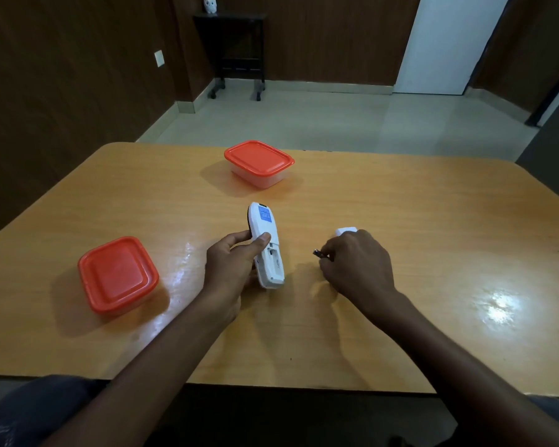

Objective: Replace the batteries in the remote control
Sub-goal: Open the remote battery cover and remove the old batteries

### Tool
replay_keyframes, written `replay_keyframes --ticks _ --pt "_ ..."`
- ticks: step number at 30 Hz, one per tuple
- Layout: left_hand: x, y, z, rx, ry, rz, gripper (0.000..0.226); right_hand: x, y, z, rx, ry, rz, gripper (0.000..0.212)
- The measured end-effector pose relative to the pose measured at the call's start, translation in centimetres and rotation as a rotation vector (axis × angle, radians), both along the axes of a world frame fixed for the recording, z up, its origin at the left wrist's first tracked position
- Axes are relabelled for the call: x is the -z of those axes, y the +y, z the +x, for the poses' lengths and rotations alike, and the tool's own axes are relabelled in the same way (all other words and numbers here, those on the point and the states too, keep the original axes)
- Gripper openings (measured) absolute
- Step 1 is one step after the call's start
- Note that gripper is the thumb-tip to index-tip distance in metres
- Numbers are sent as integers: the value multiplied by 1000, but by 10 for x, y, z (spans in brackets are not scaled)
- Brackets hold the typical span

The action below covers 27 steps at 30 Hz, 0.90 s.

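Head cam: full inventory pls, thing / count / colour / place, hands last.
table: 1, orange-tan wood look, fills the foreground
lidded containers: 2, red lids on clear tubs, one near left, one far centre
remote control: 1, white with a blue label, back up and battery bay open, mid-table, held
battery: 1 visible, dark, in fingertips right of the remote
white piece: 1, on the table just beyond the right hand, possibly the battery cover, partly hidden
side table: 1, black, on wheels, by the back wall
owl figurine: 1, white, on the side table
left hand: grips the remote
right hand: pinches the battery
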State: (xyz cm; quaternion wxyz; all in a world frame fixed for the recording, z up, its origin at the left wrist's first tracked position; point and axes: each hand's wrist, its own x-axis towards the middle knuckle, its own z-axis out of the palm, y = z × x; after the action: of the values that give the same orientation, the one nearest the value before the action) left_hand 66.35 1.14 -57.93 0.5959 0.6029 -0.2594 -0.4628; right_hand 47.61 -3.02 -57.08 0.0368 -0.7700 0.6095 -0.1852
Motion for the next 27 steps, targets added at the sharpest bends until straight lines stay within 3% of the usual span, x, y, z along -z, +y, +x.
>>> replay_keyframes --ticks 3,9,15,22,27 --pt "3 -1 6 20 -164 49 38 4 -3 -1 19 27 57 18" --pt "2 -2 13 99 -282 120 32 7 -9 -2 29 96 -22 16" --pt "-2 -1 24 96 -594 188 21 10 -9 -2 39 132 -101 15" --pt "-13 -4 29 53 -629 160 21 3 -4 12 -130 -86 -122 15" --pt "-22 -10 38 -48 -593 70 23 -1 -44 39 -219 -100 -130 26"
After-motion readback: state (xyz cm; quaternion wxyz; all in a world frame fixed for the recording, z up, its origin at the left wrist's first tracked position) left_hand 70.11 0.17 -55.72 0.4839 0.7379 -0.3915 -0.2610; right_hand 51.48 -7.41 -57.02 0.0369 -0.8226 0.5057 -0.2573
